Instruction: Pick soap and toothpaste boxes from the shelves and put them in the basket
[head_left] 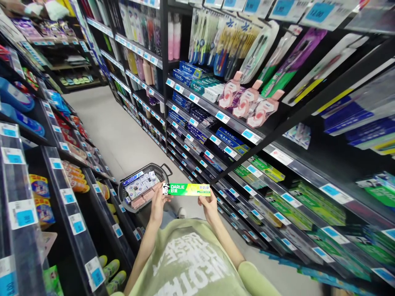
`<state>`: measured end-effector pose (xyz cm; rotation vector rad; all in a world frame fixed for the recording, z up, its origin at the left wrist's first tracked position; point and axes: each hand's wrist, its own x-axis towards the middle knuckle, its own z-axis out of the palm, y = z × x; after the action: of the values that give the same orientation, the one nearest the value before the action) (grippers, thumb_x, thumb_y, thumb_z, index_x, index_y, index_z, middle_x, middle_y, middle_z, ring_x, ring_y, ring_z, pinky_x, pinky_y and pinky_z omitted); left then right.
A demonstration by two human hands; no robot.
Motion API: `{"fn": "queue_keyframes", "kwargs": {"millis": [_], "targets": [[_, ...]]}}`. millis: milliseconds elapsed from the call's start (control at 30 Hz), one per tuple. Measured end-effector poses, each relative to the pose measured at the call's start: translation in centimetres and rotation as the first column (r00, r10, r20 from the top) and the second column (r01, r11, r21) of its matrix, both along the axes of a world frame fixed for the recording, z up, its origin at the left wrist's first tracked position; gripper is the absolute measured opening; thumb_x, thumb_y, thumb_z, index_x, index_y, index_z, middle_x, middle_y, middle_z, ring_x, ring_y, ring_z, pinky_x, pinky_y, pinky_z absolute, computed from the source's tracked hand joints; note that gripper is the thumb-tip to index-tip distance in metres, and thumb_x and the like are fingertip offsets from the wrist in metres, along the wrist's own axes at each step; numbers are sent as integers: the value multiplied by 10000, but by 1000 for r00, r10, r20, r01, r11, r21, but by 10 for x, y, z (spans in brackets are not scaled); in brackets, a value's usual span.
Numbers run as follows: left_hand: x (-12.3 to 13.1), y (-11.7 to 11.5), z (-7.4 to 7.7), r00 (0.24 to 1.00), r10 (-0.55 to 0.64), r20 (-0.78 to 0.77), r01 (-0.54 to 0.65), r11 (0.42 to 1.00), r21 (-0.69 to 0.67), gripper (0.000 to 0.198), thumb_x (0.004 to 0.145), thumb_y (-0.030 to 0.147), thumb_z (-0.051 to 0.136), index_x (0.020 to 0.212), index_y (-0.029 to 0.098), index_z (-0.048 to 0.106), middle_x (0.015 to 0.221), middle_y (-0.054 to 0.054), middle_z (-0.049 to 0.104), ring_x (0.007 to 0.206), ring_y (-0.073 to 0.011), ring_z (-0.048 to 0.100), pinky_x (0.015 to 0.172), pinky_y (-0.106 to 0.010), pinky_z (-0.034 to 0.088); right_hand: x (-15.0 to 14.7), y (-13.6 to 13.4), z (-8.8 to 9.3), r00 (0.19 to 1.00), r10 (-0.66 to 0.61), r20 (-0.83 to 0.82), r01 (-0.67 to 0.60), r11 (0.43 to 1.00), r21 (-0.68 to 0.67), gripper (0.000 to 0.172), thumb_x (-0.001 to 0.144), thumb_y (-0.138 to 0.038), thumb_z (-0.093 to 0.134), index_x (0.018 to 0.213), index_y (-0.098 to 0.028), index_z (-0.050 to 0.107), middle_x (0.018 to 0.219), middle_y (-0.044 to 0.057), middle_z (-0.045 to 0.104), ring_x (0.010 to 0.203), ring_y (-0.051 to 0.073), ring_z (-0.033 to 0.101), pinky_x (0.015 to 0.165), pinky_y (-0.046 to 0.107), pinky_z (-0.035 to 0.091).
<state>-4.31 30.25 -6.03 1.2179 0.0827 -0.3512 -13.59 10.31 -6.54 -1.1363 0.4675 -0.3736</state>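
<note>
A green and yellow Darlie toothpaste box (186, 189) is held level in front of me, label up. My left hand (158, 202) grips its left end and my right hand (207, 204) grips its right end, fingers closed on it. Just behind the box on the floor stands a dark shopping basket (159, 169) holding several small boxes.
I stand in a narrow shop aisle. Shelves on the right (250, 137) carry toothpaste boxes and hanging toothbrushes. Shelves on the left (66, 156) carry bottles and packets. The pale floor (106, 131) runs away to the far end.
</note>
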Motion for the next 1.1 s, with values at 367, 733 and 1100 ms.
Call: {"fn": "queue_keyframes", "kwargs": {"millis": [367, 733, 1100], "targets": [[3, 1, -4, 996, 92, -15, -93, 995, -26, 551, 879, 567, 618, 1275, 184, 629, 1206, -123, 679, 865, -182, 630, 646, -266, 484, -2, 0, -13, 1000, 11, 28, -10, 998, -68, 492, 724, -366, 853, 1101, -246, 560, 921, -10, 646, 580, 89, 544, 520, 234, 450], [1, 3, 3, 997, -9, 76, 2, 996, 88, 548, 839, 591, 665, 1216, 194, 637, 1166, -129, 680, 852, -223, 662, 654, -306, 510, -3, -1, -19, 999, -7, 48, 4, 998, 67, 356, 801, -476, 786, 968, -238, 580, 825, -12, 653, 548, 102, 536, 473, 244, 440], [-4, 0, 13, 991, -62, 115, 35, 974, 222, 600, 813, 593, 690, 1232, 172, 613, 947, -69, 725, 723, -215, 694, 691, -340, 520, 2, 0, -6, 998, -19, 65, 13, 996, 85, 467, 900, -633, 592, 718, -205, 626, 469, -40, 485, 472, 138, 494, 515, 288, 425]]}}
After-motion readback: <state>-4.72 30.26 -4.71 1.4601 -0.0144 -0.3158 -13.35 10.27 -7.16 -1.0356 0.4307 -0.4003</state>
